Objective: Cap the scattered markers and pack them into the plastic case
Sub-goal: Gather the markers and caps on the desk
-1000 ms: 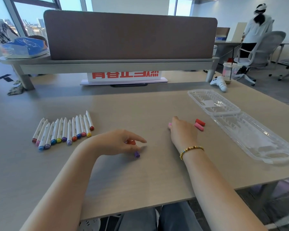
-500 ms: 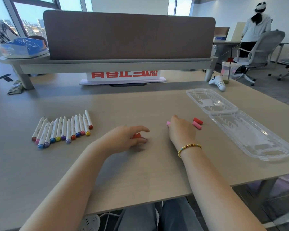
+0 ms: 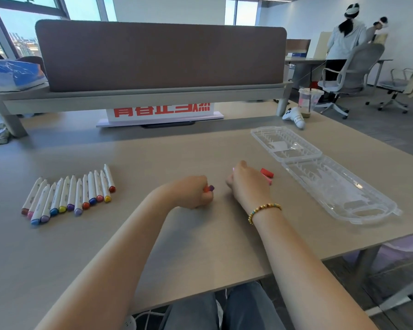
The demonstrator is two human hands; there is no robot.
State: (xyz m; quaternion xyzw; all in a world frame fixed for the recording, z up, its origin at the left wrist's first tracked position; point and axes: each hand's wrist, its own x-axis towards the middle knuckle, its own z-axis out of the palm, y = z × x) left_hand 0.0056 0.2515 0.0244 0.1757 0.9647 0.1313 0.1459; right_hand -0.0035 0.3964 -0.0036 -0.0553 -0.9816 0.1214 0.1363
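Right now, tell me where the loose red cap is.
In the head view the red cap lies on the table, right of centre, just beyond the right hand and left of the clear plastic case.

We're in an open-plan office. A long pale wood-look surface (image 3: 153,234) runs across the view, split from the facing workstation by a brown fabric privacy screen (image 3: 160,58) on a grey rail. Off to the right, grey mesh swivel chairs (image 3: 353,70) on castors stand on grey carpet, with another desk (image 3: 320,60) behind them and a person in a white hoodie (image 3: 346,39) standing at it. Tall windows (image 3: 17,32) at left look out over city towers. An iced drink cup (image 3: 308,101) sits at the far corner.
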